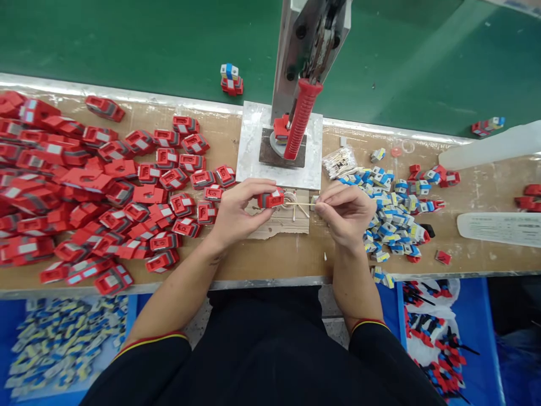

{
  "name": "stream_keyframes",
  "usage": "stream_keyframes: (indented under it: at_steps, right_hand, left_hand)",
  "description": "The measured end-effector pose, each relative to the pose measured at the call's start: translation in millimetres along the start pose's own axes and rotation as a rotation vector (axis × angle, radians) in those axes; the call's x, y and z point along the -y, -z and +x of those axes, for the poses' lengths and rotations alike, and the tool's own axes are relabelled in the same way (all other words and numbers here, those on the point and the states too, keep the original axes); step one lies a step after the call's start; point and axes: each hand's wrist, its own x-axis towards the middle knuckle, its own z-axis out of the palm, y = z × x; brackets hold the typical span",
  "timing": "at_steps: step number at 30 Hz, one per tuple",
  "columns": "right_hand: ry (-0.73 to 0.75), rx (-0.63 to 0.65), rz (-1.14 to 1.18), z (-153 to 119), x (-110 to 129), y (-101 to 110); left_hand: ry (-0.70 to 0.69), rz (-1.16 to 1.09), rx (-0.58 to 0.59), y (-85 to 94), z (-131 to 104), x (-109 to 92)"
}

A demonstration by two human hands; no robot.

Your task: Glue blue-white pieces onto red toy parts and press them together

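Note:
My left hand (240,210) pinches a red plastic toy part (271,198) between thumb and fingers, above a piece of cardboard (274,228). From the other side, my right hand (347,211) grips a thin cotton swab (302,204), which points left at the red part. Whether its tip touches the part is too small to tell. Below the swab sits a small round dish (291,196) with other swabs or sticks by it. A small pale piece (313,201) shows beside my right fingertips.
A hand press with a red handle (302,118) stands just beyond my hands. Red parts (84,186) are heaped at left; blue-and-white parts (389,214) lie at right beside a bag of cotton swabs (339,162). Blue bins (477,332) sit below the table edge.

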Motion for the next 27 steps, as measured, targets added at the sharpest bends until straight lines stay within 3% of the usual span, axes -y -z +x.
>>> stream_keyframes:
  at_steps: [6,14,27]
  right_hand:
    - [-0.052,0.098,0.002,-5,-2,-11]
    - [-0.043,0.145,-0.045,-6,-4,-11]
    - [-0.014,0.093,-0.097,-1,-4,2]
  left_hand:
    - [0.037,0.0,0.054,-3.1,-1,-3]
    - [0.015,0.004,0.039,-3.1,-1,-1]
    - [0.032,0.019,0.018,0.4,0,-4]
